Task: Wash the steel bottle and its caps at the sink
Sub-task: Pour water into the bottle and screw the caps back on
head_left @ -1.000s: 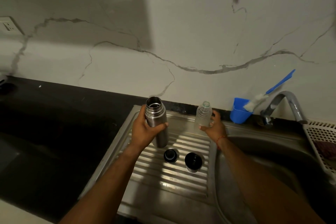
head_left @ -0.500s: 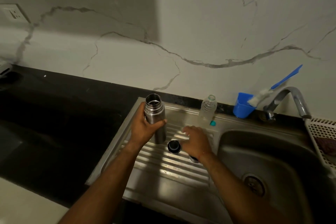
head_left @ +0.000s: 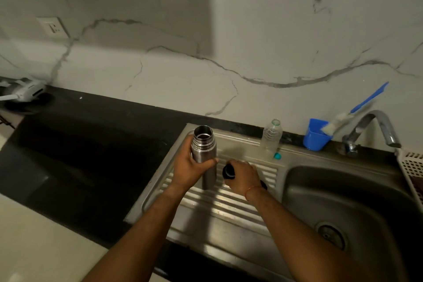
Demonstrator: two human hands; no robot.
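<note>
A ribbed steel drainboard [head_left: 219, 204] runs along the near edge of a black counter [head_left: 91, 155], with the sink [head_left: 297, 181] basin and its drain [head_left: 330, 234] to the right. Over the ribs, the left hand [head_left: 190, 167] wraps its fingers and thumb round the steel bottle [head_left: 204, 146], which stands upright with its open mouth up and its base low over the drainboard. Just beside it, the right hand [head_left: 241, 175] curls its fingers over a black cap [head_left: 229, 171]; whether that cap is off the ribs cannot be told. A second cap [head_left: 264, 184] peeks out behind the right wrist. Farther back stand a clear plastic bottle [head_left: 271, 136] with a teal lid [head_left: 277, 156] at its foot, a blue cup [head_left: 315, 135] holding a brush [head_left: 368, 98], and the tap [head_left: 370, 128]. A white basket [head_left: 412, 167] sits at the right edge. Behind all rises a veined marble wall [head_left: 251, 41] with a socket [head_left: 53, 27].
</note>
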